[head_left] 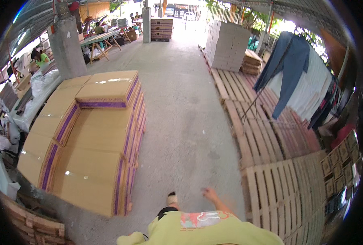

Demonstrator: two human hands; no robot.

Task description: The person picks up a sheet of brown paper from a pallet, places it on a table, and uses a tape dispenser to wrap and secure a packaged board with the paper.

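Observation:
My right hand (209,194) hangs low over the concrete floor (181,122), out in front of my yellow-green shirt (214,232). It touches nothing that I can see, and its fingers are too small and smeared to read. Of my left side only a sleeve shows at the lower edge; the hand itself is out of sight. To my left stands a big stack of brown cardboard boxes (96,155) with purple bands along their sides. Its top layer is uneven, with some boxes one level higher.
Wooden pallets (271,188) line the right side. On them a rack holds blue trousers (285,61) and other clothes, near a tall grey-white block of stacked cartons (228,45). A concrete pillar (68,47) rises behind the boxes. People sit by work tables (100,37) farther back left.

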